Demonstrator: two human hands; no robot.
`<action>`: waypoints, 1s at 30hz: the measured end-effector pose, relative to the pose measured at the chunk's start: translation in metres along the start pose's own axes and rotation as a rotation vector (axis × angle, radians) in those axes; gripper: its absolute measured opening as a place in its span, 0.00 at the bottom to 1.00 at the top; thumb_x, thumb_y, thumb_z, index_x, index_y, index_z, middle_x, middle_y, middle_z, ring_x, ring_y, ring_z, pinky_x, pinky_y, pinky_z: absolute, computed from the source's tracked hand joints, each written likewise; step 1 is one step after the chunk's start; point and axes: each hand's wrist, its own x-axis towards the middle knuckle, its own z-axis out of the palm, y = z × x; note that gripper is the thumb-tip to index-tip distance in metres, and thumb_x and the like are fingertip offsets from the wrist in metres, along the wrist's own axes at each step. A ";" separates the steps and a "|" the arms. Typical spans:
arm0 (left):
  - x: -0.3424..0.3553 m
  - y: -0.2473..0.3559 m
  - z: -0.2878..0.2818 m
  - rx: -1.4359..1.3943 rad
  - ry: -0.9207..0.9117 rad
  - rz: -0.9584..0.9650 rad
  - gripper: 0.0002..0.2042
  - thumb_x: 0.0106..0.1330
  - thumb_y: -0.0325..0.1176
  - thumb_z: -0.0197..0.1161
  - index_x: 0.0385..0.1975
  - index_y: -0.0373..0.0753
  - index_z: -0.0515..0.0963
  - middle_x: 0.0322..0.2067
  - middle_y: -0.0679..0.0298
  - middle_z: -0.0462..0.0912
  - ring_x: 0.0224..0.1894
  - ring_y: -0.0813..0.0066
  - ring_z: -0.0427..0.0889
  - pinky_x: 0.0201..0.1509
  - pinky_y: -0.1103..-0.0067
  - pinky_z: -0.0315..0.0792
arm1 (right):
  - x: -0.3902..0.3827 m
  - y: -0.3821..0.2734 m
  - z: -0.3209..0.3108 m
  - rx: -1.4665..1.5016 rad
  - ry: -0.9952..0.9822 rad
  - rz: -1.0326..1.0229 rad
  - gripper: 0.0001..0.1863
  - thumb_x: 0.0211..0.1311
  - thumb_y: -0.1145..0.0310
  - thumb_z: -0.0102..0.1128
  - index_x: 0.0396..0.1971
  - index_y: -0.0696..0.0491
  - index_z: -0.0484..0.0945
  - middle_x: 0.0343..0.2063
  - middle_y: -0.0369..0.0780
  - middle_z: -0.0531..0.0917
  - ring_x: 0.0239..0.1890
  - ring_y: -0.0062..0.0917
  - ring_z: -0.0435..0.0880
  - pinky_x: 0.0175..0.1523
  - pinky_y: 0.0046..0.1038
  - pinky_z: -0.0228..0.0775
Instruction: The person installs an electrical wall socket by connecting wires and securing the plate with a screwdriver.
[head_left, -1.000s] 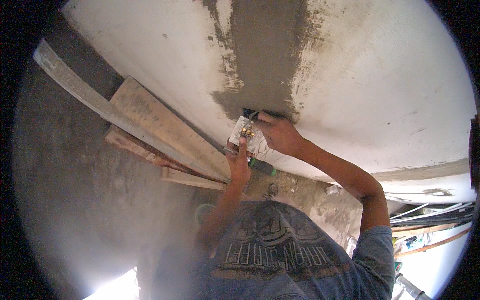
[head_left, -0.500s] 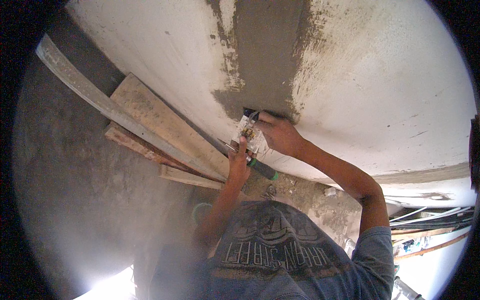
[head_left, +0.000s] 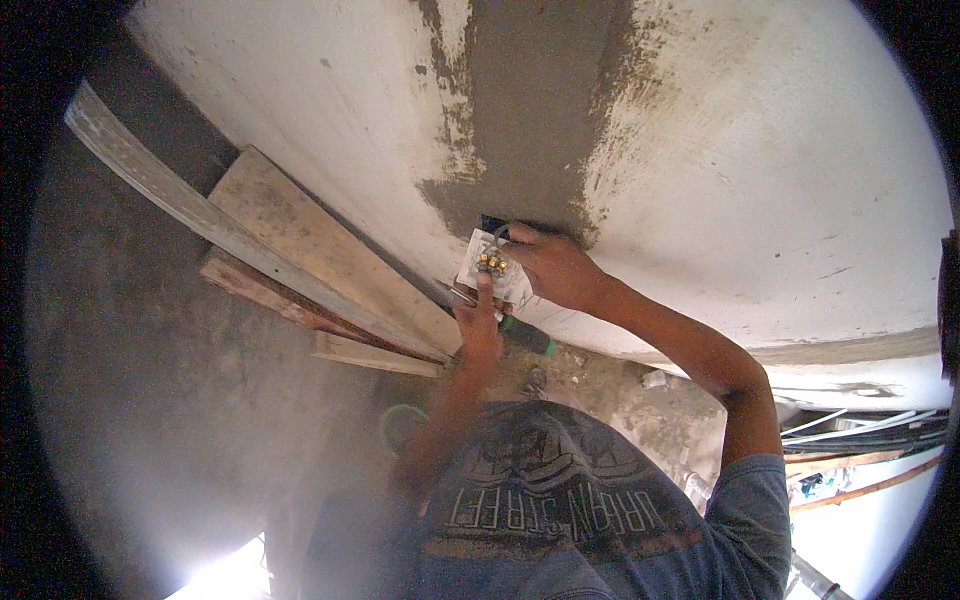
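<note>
My left hand [head_left: 480, 332] is closed on a white electrical faceplate [head_left: 473, 262], its thumb beside the brass terminals [head_left: 491, 263] on the plate's back. The same hand also keeps hold of a screwdriver [head_left: 528, 335]; its black-and-green handle sticks out to the right below the plate, and its thin shaft shows on the left. My right hand [head_left: 562, 270] pinches a grey wire [head_left: 501, 232] at the plate's upper edge. Just behind sits a dark box opening [head_left: 489, 222] in the wall. The fingertips of my right hand are partly hidden.
A strip of grey plaster [head_left: 535, 110] runs up the white wall [head_left: 740, 180] above the opening. Wooden boards [head_left: 300, 230] and a long pale metal bar [head_left: 170, 190] lean at the left. Rubble [head_left: 600, 385] lies on the floor; pipes and cables [head_left: 865, 435] are at the far right.
The faceplate has tilted and shifted slightly left, so its terminals show more plainly. My right hand has come a little left and closer to the plate, still pinching the wire.
</note>
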 end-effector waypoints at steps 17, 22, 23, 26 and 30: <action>0.015 0.046 -0.021 0.217 -0.144 -0.067 0.18 0.65 0.47 0.63 0.39 0.38 0.71 0.24 0.70 0.73 0.21 0.84 0.70 0.21 0.83 0.68 | 0.000 0.001 0.005 0.057 0.044 0.011 0.15 0.54 0.83 0.53 0.43 0.56 0.76 0.39 0.47 0.73 0.40 0.44 0.79 0.43 0.41 0.75; 0.018 0.051 -0.025 0.271 -0.192 -0.052 0.19 0.65 0.47 0.64 0.41 0.37 0.71 0.25 0.70 0.73 0.22 0.84 0.70 0.21 0.83 0.68 | 0.000 0.001 0.006 -0.014 0.003 -0.002 0.20 0.51 0.83 0.55 0.46 0.55 0.74 0.42 0.46 0.73 0.40 0.44 0.79 0.45 0.41 0.76; 0.019 0.051 -0.025 0.283 -0.195 -0.057 0.19 0.65 0.47 0.64 0.41 0.37 0.71 0.25 0.70 0.73 0.22 0.84 0.70 0.21 0.83 0.68 | 0.000 0.002 0.006 -0.016 0.003 -0.017 0.20 0.51 0.83 0.55 0.47 0.55 0.74 0.43 0.46 0.73 0.41 0.44 0.79 0.45 0.41 0.76; 0.019 0.054 -0.021 0.316 -0.176 -0.071 0.19 0.65 0.47 0.64 0.41 0.36 0.71 0.25 0.70 0.73 0.22 0.84 0.70 0.21 0.83 0.68 | 0.000 0.002 0.003 -0.015 -0.009 -0.041 0.23 0.49 0.83 0.55 0.48 0.54 0.74 0.45 0.46 0.74 0.43 0.44 0.79 0.47 0.40 0.76; 0.019 0.058 -0.022 0.369 -0.156 -0.095 0.19 0.64 0.46 0.65 0.41 0.36 0.72 0.25 0.70 0.73 0.21 0.84 0.71 0.20 0.83 0.68 | 0.001 0.003 0.001 0.000 -0.054 -0.045 0.23 0.49 0.83 0.55 0.48 0.54 0.74 0.47 0.46 0.74 0.45 0.43 0.79 0.48 0.39 0.77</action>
